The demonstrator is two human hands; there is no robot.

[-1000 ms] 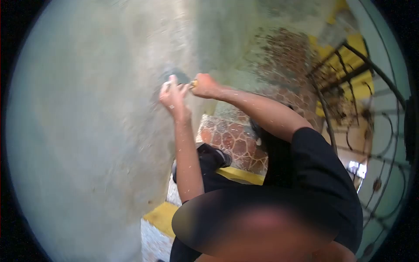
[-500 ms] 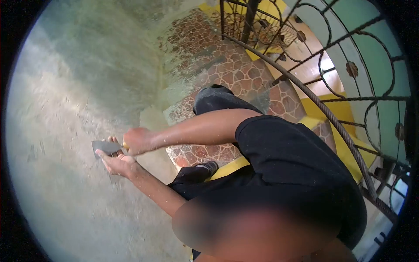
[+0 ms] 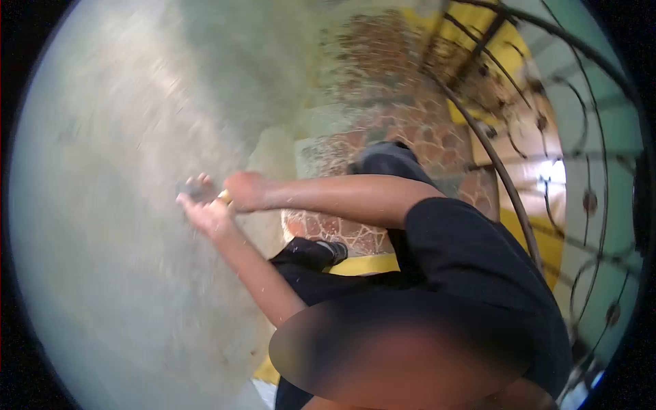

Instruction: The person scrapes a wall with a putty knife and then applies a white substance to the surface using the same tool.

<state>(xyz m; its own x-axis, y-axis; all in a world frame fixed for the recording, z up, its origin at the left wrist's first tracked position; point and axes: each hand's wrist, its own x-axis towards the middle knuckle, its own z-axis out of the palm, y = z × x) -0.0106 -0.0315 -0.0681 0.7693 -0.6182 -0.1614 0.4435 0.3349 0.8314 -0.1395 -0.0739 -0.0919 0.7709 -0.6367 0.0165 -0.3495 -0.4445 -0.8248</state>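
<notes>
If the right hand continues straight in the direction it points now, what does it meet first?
The right hand points left, gripping a yellow-handled scraper. Its blurred blade seems already against the grey plastered wall, beside the left hand, so it would probably meet the wall first, though depth is unclear.

Pretty blurry shot, but both hands are up against the grey plastered wall (image 3: 116, 225) at about 9 o'clock from the middle of the view. The right hand (image 3: 244, 191) is closed into a fist around a yellow handle (image 3: 224, 198); the scraper blade (image 3: 193, 190) sticks out of it toward 9 o'clock, flat against the wall. The left hand (image 3: 203, 213) sits just under the blade at 7 o'clock from the fist, fingers spread and touching it. Stone-patterned stair treads (image 3: 383, 137) with yellow edges (image 3: 362, 264) run off toward 1 o'clock. A curly black iron railing (image 3: 519, 205) sweeps down the 3 o'clock side. One dark shoe (image 3: 321, 251) rests on a step.
</notes>
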